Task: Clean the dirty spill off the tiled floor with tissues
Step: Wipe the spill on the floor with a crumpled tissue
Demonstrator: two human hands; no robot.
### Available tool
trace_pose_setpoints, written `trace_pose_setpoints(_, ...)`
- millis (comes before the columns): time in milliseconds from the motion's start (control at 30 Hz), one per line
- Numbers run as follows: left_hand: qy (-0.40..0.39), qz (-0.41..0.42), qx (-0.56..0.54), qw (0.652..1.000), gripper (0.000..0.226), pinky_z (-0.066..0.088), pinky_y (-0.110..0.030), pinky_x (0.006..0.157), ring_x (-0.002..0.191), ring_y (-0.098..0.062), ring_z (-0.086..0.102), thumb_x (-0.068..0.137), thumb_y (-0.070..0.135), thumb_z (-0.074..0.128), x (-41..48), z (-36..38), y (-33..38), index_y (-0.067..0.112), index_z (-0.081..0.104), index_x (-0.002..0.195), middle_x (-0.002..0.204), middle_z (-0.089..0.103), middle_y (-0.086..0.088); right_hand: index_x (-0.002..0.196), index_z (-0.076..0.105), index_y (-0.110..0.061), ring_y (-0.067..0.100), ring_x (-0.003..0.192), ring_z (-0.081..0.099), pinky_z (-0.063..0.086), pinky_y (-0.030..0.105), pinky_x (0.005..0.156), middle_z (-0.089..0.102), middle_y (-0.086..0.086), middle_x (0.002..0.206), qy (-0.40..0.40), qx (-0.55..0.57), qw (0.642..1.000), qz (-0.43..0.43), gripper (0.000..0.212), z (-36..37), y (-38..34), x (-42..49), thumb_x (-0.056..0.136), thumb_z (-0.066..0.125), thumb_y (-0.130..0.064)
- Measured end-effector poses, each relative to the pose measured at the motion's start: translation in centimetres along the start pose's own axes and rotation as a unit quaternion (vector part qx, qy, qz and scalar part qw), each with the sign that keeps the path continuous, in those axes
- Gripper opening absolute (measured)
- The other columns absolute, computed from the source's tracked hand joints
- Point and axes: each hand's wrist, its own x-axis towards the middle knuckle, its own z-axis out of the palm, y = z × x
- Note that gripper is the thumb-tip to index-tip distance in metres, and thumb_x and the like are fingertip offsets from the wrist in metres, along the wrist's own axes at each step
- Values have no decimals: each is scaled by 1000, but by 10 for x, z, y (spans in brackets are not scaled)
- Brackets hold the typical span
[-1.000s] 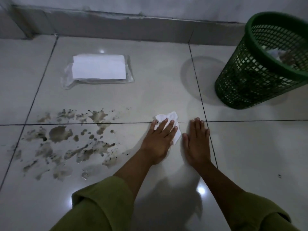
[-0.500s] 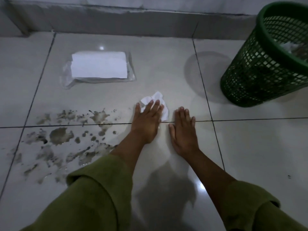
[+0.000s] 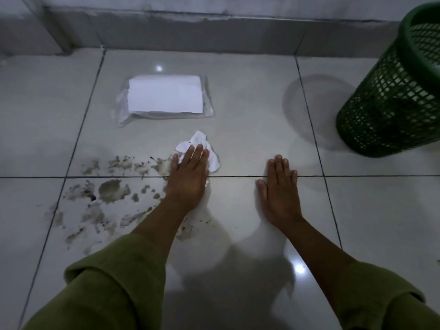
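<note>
A dark muddy spill spreads over the pale tiled floor at the left, across two tiles. My left hand lies flat with straight fingers, pressing a crumpled white tissue against the floor at the spill's right edge. The tissue pokes out beyond my fingertips. My right hand rests flat on the floor to the right, fingers straight, holding nothing. Behind the spill lies an opened clear pack of white tissues.
A green mesh waste basket stands at the right, with something pale inside. A grey skirting and wall run along the back. Dark grout lines cross the floor. My green sleeves fill the bottom of the view.
My left hand has slid the tissue leftward and away from me, from beside my right hand to the spill's right edge. The gap between my hands has widened.
</note>
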Motion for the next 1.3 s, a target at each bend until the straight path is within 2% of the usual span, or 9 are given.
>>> trace_pose_setpoints(133,24,-4,-28,999,62,11,-48,114,142,-26,21,90,37,8,-16,2,-3,12,29,143,153,27,-7,146,9,-2,28,145,-2,-3,42,117,4,17,157,-8,13,1000,20,68,-1,-7,1,91,15,-41)
trace_pose_setpoints(267,56,-8,-22,998,54,25,-56,106,131,-36,41,90,27,24,-36,6,2,4,44,135,142,44,-16,146,12,0,30,145,1,0,42,117,7,20,156,3,24,1000,19,75,3,-16,-10,89,8,-48)
trace_pose_setpoints(367,72,-15,-6,997,52,21,-48,109,125,-40,46,88,24,27,-51,11,10,1,48,130,137,50,-19,145,15,1,32,145,4,2,42,117,10,21,155,5,17,1000,10,81,5,-21,-19,84,4,-50)
trace_pose_setpoints(467,63,-16,10,998,52,18,-48,107,125,-40,46,86,23,29,-67,14,21,1,50,129,136,50,-19,146,12,-1,28,145,0,-2,39,117,5,18,156,-17,28,999,15,79,2,-22,-22,86,6,-52)
trace_pose_setpoints(667,37,12,13,999,55,15,-48,106,128,-39,43,82,21,34,-103,23,45,4,44,133,139,47,-16,148,5,-5,23,145,-6,-4,37,118,-2,13,158,-57,30,997,32,61,-5,-23,-21,100,24,-38)
trace_pose_setpoints(867,18,116,49,992,55,14,-49,108,137,-28,25,85,25,36,-122,23,25,10,38,138,146,39,-11,148,7,-6,22,146,-4,-2,37,118,0,11,158,-71,48,995,45,59,-10,-25,-24,100,25,-36)
trace_pose_setpoints(1033,3,182,57,982,51,17,-51,105,137,-25,33,90,28,32,-125,9,3,17,36,140,149,36,-3,147,5,-6,21,146,-4,-2,37,118,-2,11,158,-78,41,995,37,59,-8,-22,-30,100,26,-34)
trace_pose_setpoints(1233,-9,180,65,982,53,14,-51,107,139,-19,24,88,26,35,-126,8,-8,19,35,140,150,34,0,147,7,-3,23,145,-4,-1,37,118,-1,13,158,-71,65,995,32,58,-4,-35,-44,100,29,-29)
trace_pose_setpoints(1300,-9,172,67,983,54,13,-51,108,139,-21,29,86,25,36,-127,6,-8,19,35,140,149,35,0,146,13,-2,25,146,-1,1,37,118,4,15,157,-52,68,996,16,56,-3,-40,-47,100,31,-27)
